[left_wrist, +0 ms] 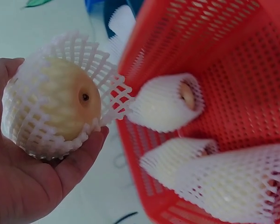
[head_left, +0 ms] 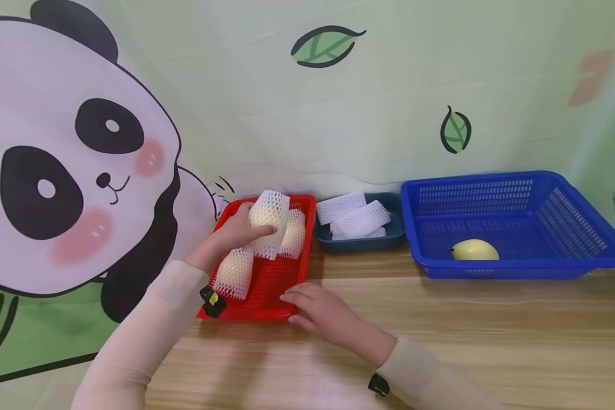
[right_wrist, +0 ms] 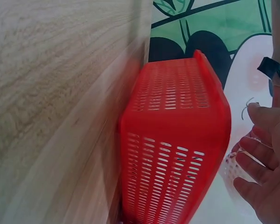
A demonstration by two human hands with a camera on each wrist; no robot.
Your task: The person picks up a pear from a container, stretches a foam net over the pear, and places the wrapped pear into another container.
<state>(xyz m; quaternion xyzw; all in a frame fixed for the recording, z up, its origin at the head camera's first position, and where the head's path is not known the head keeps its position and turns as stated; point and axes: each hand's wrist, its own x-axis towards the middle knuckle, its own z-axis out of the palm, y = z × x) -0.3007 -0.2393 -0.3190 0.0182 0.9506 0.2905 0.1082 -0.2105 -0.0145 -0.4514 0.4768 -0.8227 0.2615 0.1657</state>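
My left hand [head_left: 234,232] grips a pale yellow pear in a white foam net [head_left: 267,219] above the red basket [head_left: 307,259]. In the left wrist view, thumb and fingers curl round the netted pear [left_wrist: 67,100], and its round end shows at the net's open mouth. Several more netted pears lie in the basket, one at the near left [head_left: 234,273] and one at the right [head_left: 294,234]. At the basket's near right corner is my right hand [head_left: 328,313], fingers loosely bent, holding nothing; whether it touches the rim I cannot tell.
Right of the red basket, a dark teal tray [head_left: 361,245] holds several flat white foam nets [head_left: 361,219]. Farther right, a large blue basket [head_left: 523,265] has one bare yellow pear [head_left: 475,249] in it. A panda-printed backdrop [head_left: 225,114] rises behind the wooden table [head_left: 441,319].
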